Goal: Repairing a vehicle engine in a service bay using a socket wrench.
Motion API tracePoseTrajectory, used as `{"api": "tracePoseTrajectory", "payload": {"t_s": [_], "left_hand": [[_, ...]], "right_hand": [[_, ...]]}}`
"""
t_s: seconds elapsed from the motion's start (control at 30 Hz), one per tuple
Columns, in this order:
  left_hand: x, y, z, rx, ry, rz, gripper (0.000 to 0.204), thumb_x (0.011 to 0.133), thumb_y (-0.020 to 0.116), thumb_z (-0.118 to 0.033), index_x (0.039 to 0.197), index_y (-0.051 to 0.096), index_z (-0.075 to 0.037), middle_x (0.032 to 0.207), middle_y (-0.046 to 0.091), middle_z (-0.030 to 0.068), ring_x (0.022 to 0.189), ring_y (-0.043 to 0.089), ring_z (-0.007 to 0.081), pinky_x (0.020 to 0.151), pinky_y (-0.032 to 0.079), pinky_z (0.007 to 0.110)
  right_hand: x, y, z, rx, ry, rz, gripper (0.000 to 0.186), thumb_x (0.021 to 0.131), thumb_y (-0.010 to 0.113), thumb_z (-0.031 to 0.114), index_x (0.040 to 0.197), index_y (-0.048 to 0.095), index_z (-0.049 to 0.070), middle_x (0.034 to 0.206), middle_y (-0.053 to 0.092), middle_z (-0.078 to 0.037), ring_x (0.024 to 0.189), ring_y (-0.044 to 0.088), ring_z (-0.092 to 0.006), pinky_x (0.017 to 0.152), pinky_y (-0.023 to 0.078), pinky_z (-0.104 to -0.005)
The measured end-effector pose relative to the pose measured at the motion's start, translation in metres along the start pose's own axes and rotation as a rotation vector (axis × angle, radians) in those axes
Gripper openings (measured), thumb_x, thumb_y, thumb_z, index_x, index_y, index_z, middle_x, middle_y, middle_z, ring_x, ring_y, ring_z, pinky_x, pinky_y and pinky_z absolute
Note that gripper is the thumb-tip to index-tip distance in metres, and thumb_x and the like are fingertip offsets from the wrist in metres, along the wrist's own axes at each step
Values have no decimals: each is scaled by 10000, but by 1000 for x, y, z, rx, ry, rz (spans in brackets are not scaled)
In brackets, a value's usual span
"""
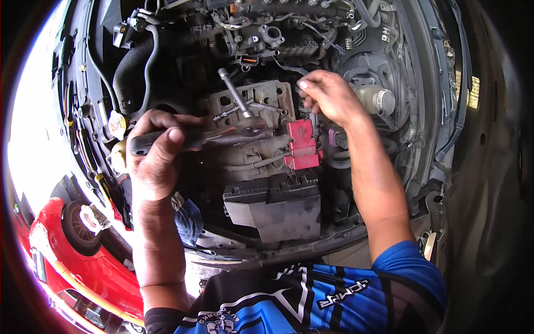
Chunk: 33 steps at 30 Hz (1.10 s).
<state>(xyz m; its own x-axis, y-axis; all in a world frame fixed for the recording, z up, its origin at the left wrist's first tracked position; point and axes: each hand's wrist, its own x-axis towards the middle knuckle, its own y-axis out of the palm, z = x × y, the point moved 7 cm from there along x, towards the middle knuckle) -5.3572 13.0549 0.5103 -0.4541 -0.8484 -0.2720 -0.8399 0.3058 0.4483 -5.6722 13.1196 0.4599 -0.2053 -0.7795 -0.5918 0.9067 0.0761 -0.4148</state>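
Observation:
In my left hand is a ratchet with a dark handle, my fingers wrapped round it. From its head a long extension with a socket at its tip points up and away over the engine bay. My right hand is closed, fingers curled down beside dark cabling; whatever is between the fingertips is hidden. Just below that hand lies a red plastic terminal cover. The ratchet head passes above a dirty metal tray with holes.
A black box with a lid sits nearest my body. At right stands a reservoir with a ribbed cap. A corrugated hose curves at left. Several hand tools lie along the left edge; a blue cloth rests near my left forearm. A red car stands beyond.

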Motion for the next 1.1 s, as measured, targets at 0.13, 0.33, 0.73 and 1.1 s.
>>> {"api": "tracePoseTrajectory", "payload": {"t_s": [0.13, 0.33, 0.73, 1.1], "left_hand": [[-7, -20, -7, 237, 24, 25, 258, 839, 742, -204, 901, 580, -13, 956, 698, 191, 814, 665, 204, 759, 544, 326], [-17, -20, -5, 357, -42, 81, 263, 802, 771, -192, 865, 589, -13, 931, 703, 171, 846, 659, 195, 812, 525, 340], [-21, -20, -7, 364, -20, 102, 247, 774, 767, -158, 859, 588, -10, 933, 698, 183, 847, 662, 223, 820, 517, 351], [17, 23, 22, 326, -123, 351, 155, 732, 772, -35, 843, 671, 1, 883, 708, 100, 852, 668, 176, 787, 508, 311]], "right_hand": [[60, 64, -46, -208, 97, 345, 238, 949, 637, 180, 1115, 655, 11, 942, 690, -82, 757, 653, -140, 630, 556, -305], [96, 131, -43, -779, -522, 291, 324, 828, 730, 197, 1115, 668, 59, 1057, 614, -137, 946, 646, -358, 865, 523, -444], [60, 122, -77, -518, -104, 875, 286, 836, 740, 166, 1075, 676, 23, 937, 719, -119, 861, 668, -268, 779, 514, -385], [55, 126, -91, -798, -103, 907, 291, 751, 719, 159, 1025, 729, 63, 970, 720, -156, 907, 684, -284, 771, 520, -418]]}}
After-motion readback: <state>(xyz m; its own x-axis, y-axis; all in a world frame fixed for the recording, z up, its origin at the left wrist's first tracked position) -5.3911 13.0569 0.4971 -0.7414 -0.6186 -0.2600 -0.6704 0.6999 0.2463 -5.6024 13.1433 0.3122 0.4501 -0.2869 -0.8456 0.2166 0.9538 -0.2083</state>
